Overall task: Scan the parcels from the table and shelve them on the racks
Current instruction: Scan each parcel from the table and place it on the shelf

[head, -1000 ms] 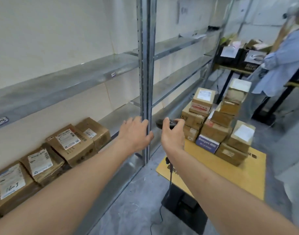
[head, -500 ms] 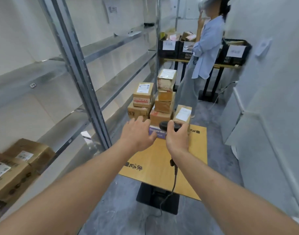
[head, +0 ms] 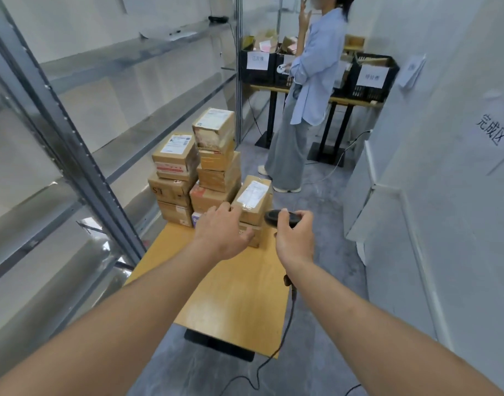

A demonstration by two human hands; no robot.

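Right hand [head: 295, 241] grips the black scanner [head: 279, 218], fingers curled round it, its cord hanging past the tabletop [head: 233, 295] edge. Left hand [head: 222, 232], fingers loosely spread, reaches the nearest labelled parcel [head: 252, 200]. Stacked parcels [head: 198, 170] crowd the tabletop's far end beside the racks [head: 73, 155]; a person in a blue shirt [head: 316, 72] stands beyond.

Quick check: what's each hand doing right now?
Left hand: open, reaching over the nearest parcel.
Right hand: holding the barcode scanner.
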